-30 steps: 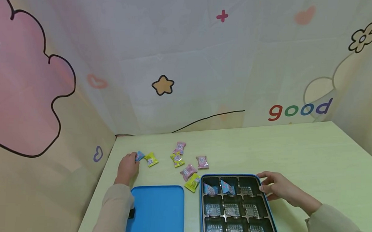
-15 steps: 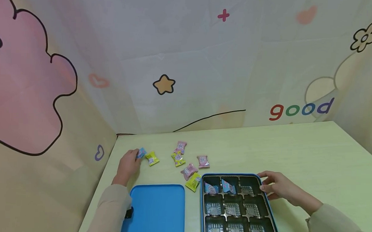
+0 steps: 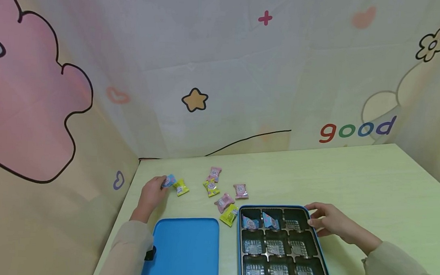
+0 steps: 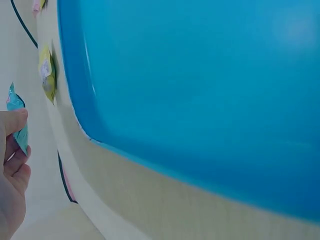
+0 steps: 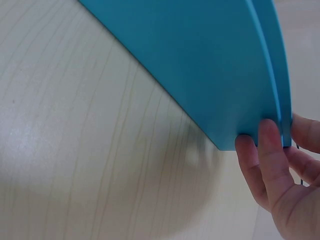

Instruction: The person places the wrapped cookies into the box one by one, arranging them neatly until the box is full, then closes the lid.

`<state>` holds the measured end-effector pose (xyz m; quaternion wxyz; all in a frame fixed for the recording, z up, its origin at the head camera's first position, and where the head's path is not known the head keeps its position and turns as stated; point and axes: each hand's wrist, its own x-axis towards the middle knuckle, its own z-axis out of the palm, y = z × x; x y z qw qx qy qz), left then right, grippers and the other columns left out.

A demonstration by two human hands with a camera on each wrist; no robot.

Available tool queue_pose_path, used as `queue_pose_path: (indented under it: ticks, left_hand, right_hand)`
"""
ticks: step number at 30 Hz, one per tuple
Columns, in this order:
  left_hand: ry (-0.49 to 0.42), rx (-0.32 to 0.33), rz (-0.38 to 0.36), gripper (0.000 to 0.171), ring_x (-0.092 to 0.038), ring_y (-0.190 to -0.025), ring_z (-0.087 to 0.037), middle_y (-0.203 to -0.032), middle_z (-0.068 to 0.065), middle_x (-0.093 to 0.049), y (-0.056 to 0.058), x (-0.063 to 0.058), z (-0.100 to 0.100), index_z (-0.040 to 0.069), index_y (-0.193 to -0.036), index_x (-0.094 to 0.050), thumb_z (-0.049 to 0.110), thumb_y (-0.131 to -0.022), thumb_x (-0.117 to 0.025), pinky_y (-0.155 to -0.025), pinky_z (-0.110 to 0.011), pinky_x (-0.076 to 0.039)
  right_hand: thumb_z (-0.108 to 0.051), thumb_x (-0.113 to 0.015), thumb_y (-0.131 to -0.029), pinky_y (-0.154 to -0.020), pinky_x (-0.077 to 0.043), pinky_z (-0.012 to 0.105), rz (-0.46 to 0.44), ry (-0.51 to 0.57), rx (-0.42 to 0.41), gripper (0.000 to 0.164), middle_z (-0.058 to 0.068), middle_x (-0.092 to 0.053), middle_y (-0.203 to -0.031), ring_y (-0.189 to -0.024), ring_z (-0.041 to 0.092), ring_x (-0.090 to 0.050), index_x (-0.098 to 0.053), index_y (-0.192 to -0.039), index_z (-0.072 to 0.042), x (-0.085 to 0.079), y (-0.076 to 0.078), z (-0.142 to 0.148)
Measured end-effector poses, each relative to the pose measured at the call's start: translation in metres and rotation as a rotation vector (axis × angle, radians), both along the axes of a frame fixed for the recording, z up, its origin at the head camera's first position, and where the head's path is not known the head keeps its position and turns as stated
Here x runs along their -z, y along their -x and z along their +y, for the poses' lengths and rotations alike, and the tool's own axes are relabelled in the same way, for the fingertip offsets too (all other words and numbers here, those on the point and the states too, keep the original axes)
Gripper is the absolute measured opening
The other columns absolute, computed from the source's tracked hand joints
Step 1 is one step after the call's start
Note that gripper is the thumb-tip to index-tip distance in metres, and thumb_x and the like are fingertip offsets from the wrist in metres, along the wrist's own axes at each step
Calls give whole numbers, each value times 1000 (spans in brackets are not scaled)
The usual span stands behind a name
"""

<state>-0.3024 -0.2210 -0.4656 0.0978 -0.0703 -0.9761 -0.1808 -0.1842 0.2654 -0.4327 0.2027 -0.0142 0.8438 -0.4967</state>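
My left hand (image 3: 153,196) pinches a blue-wrapped candy (image 3: 169,180) between thumb and fingers at the table's far left. The left wrist view shows the same candy (image 4: 20,125) held up off the table. Just right of it lies a yellow candy (image 3: 181,187). At the right, my right hand (image 3: 332,223) grips the far right corner of a blue box (image 3: 321,254), thumb at the rim and fingers along the outer wall (image 5: 200,65). A black insert divides the box into compartments. Blue candies lie in the back-left (image 3: 250,223) and back-middle (image 3: 270,221) ones.
A flat blue lid (image 3: 187,249) lies left of the box. Behind them are loose candies: pink ones (image 3: 241,191) and yellow ones (image 3: 229,215), one yellow touching or close to the box's left edge. A printed cloth wall (image 3: 243,94) borders the table's back.
The blue candy in my left hand has shifted slightly right and up, off its spot on the table. My right hand stays at the box corner. The head view has drifted a little.
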Motion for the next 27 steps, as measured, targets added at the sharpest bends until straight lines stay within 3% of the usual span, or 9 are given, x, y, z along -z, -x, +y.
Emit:
queue_pose_path:
  ticks: [15,27]
  left_hand:
    - [-30,60,88,39,-57,-100,-32,-112,-20,-59,-11,-1,1,-1,-115,-56,7,-77,-64,-81,-43,-48]
    - [-74,143,102,39,-56,-103,-31,-114,-16,-59,-19,-15,15,2,-114,-58,8,-77,-66,-83,-43,-47]
  right_hand:
    - [-9,-56,-85,-65,-53,38,1,1,0,51,19,-50,-99,-77,19,-56,-34,-127,8,0,0,0]
    - [-10,-55,-85,-66,-53,38,3,4,-13,51,19,-50,-99,-78,19,-57,-33,-127,9,-2,-1,1]
